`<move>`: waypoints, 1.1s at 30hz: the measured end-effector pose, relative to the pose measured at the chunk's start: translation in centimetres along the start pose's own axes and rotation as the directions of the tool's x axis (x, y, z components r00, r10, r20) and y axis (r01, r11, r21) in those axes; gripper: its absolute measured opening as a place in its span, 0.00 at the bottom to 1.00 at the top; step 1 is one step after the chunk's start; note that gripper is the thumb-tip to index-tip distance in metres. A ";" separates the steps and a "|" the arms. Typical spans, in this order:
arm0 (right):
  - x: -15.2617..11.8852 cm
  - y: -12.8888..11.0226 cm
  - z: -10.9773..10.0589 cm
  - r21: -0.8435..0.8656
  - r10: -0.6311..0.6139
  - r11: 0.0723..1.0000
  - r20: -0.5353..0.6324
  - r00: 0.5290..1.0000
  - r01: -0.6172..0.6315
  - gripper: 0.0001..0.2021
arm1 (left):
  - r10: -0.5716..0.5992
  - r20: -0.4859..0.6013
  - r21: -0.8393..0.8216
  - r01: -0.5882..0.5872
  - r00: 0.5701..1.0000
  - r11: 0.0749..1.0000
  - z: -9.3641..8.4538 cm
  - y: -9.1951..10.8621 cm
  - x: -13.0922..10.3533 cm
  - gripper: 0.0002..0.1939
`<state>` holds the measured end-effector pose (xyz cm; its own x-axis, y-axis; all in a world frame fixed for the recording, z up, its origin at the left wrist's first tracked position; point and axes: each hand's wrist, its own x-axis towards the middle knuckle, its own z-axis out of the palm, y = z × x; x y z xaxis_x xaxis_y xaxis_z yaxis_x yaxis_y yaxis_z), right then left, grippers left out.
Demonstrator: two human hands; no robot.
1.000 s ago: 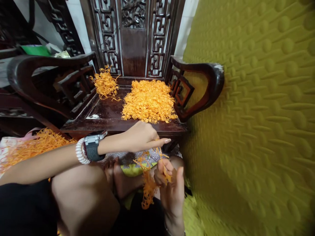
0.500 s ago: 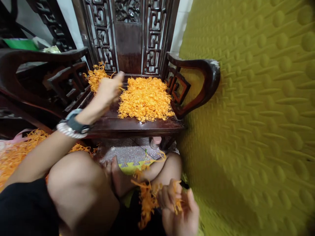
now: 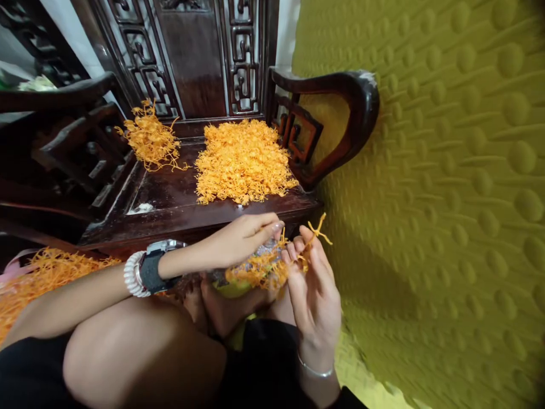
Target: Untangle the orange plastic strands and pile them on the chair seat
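Note:
My right hand (image 3: 315, 278) is closed around a bunch of orange stringy pieces (image 3: 259, 270), which hangs to its left above my lap. One branching orange piece (image 3: 317, 232) sticks up at its fingertips. My left hand (image 3: 249, 238), with a watch and a white coiled band at the wrist, reaches across to the bunch. Its thumb and fingers are pressed together beside the strands; what they pinch is hidden. On the dark wooden chair seat lies a broad, flat pile of orange knotted pieces (image 3: 244, 162). A smaller, looser heap (image 3: 151, 139) sits left of it.
A carved chair armrest (image 3: 361, 108) rises at the right beside a yellow-green padded wall (image 3: 426, 199). More orange strands (image 3: 55, 278) lie at lower left, near a pink strip. A whitish scrap (image 3: 142, 208) rests on the seat's front left.
My left hand has come back from the small heap on the seat to my right hand. My right hand has risen with its bunch, and the view has shifted slightly.

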<state>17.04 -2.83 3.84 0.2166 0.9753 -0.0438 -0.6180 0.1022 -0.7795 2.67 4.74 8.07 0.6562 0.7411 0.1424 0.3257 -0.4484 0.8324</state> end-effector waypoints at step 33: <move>-1.7 0.9 0.2 -0.433 -0.376 0.819 0.093 0.922 0.377 0.13 | -0.001 0.006 0.403 -0.002 1.000 0.915 -1.8 0.9 -1.4 0.12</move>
<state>15.92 -4.32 3.33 0.3620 0.8789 0.3107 -0.0970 0.3670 -0.9251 0.82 4.17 9.54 0.6603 0.7382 0.1382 0.5710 -0.6130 0.5460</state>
